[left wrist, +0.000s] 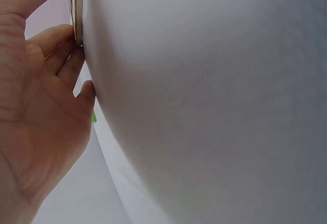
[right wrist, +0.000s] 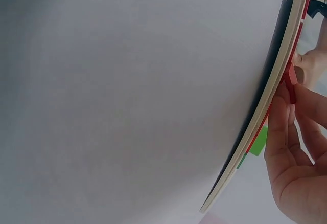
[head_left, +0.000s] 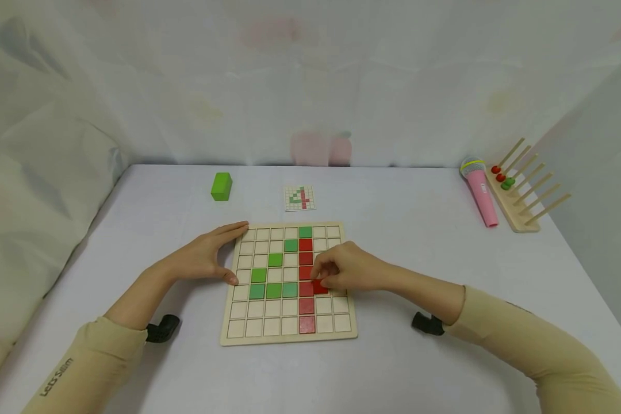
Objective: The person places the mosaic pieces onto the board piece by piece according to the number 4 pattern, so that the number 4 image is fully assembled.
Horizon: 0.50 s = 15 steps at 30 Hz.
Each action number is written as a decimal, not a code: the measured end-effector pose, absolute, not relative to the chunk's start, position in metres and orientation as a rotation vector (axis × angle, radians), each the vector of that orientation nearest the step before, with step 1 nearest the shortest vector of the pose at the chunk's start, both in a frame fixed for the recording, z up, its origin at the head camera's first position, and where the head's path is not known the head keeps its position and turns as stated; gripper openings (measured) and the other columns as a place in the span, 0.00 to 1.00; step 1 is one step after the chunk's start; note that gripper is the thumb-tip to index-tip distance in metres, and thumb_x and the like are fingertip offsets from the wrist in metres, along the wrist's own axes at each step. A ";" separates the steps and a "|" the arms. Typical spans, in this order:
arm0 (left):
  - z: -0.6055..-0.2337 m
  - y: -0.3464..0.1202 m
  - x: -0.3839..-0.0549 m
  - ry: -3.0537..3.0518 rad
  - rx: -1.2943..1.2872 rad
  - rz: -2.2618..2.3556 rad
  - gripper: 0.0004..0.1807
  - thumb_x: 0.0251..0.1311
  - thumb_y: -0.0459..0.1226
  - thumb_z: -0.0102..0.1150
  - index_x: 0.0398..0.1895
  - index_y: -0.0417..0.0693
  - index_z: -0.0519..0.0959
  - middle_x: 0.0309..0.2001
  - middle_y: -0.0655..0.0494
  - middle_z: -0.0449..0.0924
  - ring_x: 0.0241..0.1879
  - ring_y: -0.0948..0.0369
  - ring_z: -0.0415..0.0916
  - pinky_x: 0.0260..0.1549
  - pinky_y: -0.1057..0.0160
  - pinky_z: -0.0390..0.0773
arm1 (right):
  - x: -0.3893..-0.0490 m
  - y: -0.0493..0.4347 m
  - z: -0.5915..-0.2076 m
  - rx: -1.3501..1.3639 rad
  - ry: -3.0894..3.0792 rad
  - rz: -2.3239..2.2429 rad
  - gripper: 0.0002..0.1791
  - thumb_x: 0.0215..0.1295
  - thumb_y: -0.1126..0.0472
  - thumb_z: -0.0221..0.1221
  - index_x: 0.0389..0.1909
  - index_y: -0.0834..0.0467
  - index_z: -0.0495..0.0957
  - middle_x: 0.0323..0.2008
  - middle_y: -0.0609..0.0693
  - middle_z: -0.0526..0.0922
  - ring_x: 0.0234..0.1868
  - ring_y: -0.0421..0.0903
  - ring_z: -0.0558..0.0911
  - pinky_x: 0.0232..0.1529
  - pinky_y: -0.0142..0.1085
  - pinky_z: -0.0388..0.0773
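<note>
A wooden grid board (head_left: 326, 323) lies flat on the table, with green tiles (head_left: 275, 260) in a slanting line and a row, and a column of red tiles (head_left: 306, 306). My right hand (head_left: 354, 267) pinches a red tile (head_left: 319, 286) between thumb and fingers, just right of that column. The right wrist view shows this tile (right wrist: 290, 83) tipped up at the board's surface. At the board's left edge rests my left hand (head_left: 202, 256), fingers extended to the upper corner and thumb lower down. In the left wrist view its fingertips touch the board's side.
Behind the board lies a small pattern card (head_left: 299, 198) with a green and red figure. A green block (head_left: 221, 187) stands at the back left. Far right are a pink toy microphone (head_left: 481, 192) and a wooden peg rack (head_left: 526, 223) with red and green beads.
</note>
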<state>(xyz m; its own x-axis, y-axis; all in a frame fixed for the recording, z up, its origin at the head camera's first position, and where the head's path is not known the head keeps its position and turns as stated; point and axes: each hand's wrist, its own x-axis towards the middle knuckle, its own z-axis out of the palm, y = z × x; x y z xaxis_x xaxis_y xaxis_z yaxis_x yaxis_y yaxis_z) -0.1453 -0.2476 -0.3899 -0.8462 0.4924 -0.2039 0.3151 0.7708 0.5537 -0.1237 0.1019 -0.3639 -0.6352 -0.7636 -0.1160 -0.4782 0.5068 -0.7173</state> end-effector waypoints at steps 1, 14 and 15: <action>-0.390 -0.247 -0.145 2.627 0.617 0.736 0.68 0.32 0.55 0.81 0.79 0.52 0.52 0.80 0.50 0.48 0.79 0.44 0.46 0.73 0.37 0.55 | -0.124 0.102 -0.364 -1.015 2.337 -0.922 0.08 0.60 0.68 0.63 0.37 0.52 0.86 0.29 0.42 0.86 0.30 0.33 0.78 0.36 0.25 0.79; -0.390 -0.247 -0.146 2.633 0.604 0.715 0.68 0.32 0.56 0.81 0.79 0.53 0.51 0.80 0.50 0.48 0.79 0.43 0.46 0.73 0.37 0.55 | -0.123 0.103 -0.365 -0.980 2.383 -0.891 0.08 0.55 0.70 0.63 0.31 0.55 0.85 0.25 0.43 0.84 0.28 0.33 0.77 0.33 0.25 0.78; -0.390 -0.247 -0.146 2.633 0.604 0.713 0.68 0.32 0.56 0.81 0.79 0.53 0.51 0.80 0.50 0.48 0.79 0.43 0.46 0.73 0.37 0.55 | -0.123 0.103 -0.365 -0.976 2.387 -0.885 0.07 0.54 0.70 0.63 0.31 0.55 0.85 0.24 0.43 0.84 0.27 0.33 0.77 0.33 0.24 0.78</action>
